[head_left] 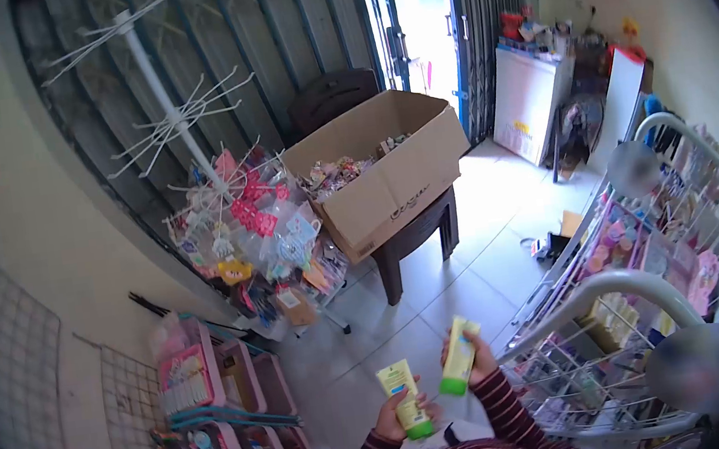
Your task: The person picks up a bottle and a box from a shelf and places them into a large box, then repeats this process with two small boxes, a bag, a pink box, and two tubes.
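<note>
Low in the head view, my left hand (391, 419) is closed round a pale yellow squeeze tube (397, 383) with a green cap. The tube stands nearly upright, its cap at the bottom. To the right, my right hand (483, 358) grips a second yellow tube (457, 354), also with a green cap pointing down and leaning slightly. The two tubes are apart from each other, held in front of my striped top. Print on both labels is too small to read.
A large open cardboard box (400, 188) with small packets sits on a dark plastic chair (415, 240). Left of it stands a white display rack (176, 117) hung with goods. Pink drawers (214, 368) line the left wall. A wire rack (566, 370) full of items is close on my right.
</note>
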Motion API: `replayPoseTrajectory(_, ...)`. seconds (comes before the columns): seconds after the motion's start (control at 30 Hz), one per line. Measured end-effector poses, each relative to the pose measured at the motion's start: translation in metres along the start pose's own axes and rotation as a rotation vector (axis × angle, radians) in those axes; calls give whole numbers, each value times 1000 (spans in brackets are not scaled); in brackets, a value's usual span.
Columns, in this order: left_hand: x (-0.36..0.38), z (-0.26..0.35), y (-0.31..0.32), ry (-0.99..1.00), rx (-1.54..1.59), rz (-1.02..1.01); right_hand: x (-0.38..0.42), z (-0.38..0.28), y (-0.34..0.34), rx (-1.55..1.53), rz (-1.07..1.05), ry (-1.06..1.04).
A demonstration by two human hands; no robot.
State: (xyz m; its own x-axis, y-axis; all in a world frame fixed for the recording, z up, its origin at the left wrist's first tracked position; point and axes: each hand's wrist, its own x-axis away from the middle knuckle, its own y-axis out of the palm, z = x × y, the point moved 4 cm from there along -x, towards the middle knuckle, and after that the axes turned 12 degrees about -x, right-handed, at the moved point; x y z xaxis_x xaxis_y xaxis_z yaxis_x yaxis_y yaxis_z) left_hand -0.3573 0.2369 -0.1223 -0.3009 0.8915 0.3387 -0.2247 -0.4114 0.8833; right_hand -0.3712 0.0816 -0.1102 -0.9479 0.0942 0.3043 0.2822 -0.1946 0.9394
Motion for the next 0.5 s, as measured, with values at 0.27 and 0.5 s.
replayPoseTrajectory(0.27,-85,87,-19,129,174,-22,-119,-73,27,-70,29,-214)
replayPoseTrajectory(0.5,-188,207,-4,47,20,-35,-214,-112,10,-151,210,-351)
